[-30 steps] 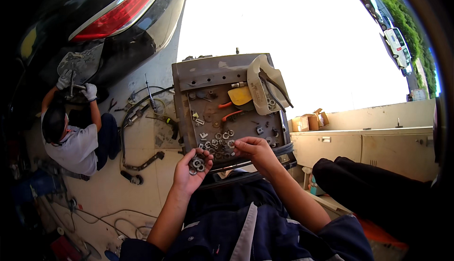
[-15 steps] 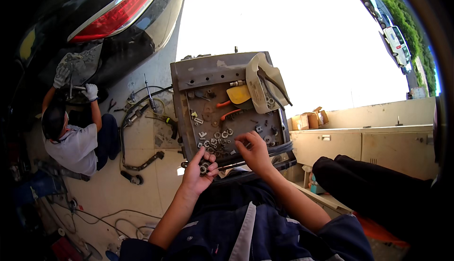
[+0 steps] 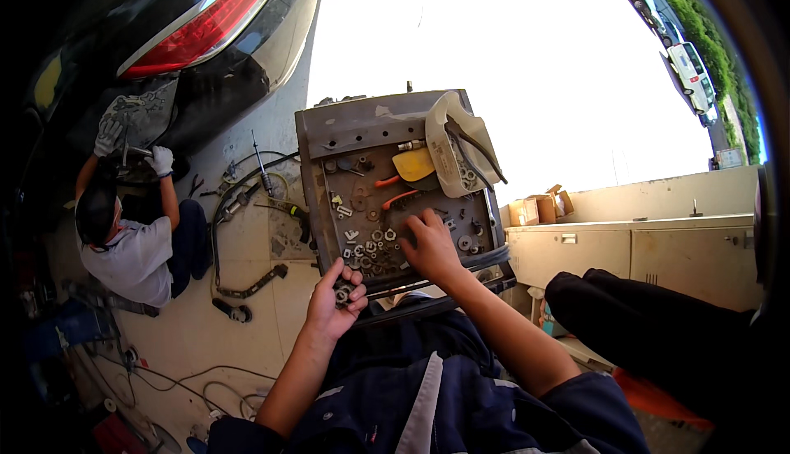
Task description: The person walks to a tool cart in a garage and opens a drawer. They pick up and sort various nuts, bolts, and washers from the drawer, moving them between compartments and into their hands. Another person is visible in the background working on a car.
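My left hand (image 3: 333, 304) is curled, palm up, around several metal nuts (image 3: 342, 293) by the near left corner of a grey metal tray (image 3: 316, 199). Over the near right part of this tray is my right hand (image 3: 434, 250), fingers apart and pointing down at the tray floor, with nothing visible in them. Its fingertips are slightly blurred, and whether they touch anything is unclear. Beside it lies a heap of loose nuts and washers (image 3: 376, 248). Farther back are an orange-handled tool (image 3: 401, 199), a yellow piece (image 3: 414, 162) and a cut-open whitish plastic container (image 3: 444, 153) with dark hoses.
At left a co-worker (image 3: 132, 248) in gloves crouches by a dark car (image 3: 247, 51). Hoses and tools, including an air-line tool (image 3: 239, 199), lie on the floor between us. Low cabinets (image 3: 568, 256) with cardboard boxes (image 3: 543, 207) stand at right.
My right hand has moved farther into the tray, its fingers spreading. My left hand has shifted slightly left and down, still holding the nuts.
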A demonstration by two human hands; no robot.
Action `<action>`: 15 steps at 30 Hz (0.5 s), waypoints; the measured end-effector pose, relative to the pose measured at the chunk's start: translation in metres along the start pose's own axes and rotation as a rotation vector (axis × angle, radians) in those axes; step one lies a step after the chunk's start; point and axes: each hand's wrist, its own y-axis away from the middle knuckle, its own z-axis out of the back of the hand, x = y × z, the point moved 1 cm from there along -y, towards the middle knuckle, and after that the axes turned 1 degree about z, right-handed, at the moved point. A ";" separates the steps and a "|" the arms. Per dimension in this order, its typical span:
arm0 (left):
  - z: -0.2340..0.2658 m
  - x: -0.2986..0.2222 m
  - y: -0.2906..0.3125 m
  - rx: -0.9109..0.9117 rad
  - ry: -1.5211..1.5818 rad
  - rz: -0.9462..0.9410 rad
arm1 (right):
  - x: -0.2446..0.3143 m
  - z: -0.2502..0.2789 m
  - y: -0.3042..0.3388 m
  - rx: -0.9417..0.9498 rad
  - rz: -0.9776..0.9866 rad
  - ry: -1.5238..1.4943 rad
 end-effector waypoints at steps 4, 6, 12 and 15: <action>0.002 0.001 -0.001 0.030 -0.009 0.007 | 0.002 -0.004 -0.002 -0.046 -0.030 -0.055; 0.002 0.001 -0.002 0.041 -0.020 0.004 | 0.005 -0.008 -0.004 0.003 -0.022 -0.042; 0.000 0.001 -0.004 0.013 -0.044 0.009 | 0.016 -0.023 -0.008 0.026 -0.024 0.013; 0.000 0.001 -0.004 0.031 -0.048 0.012 | 0.018 -0.016 0.001 0.011 -0.020 -0.083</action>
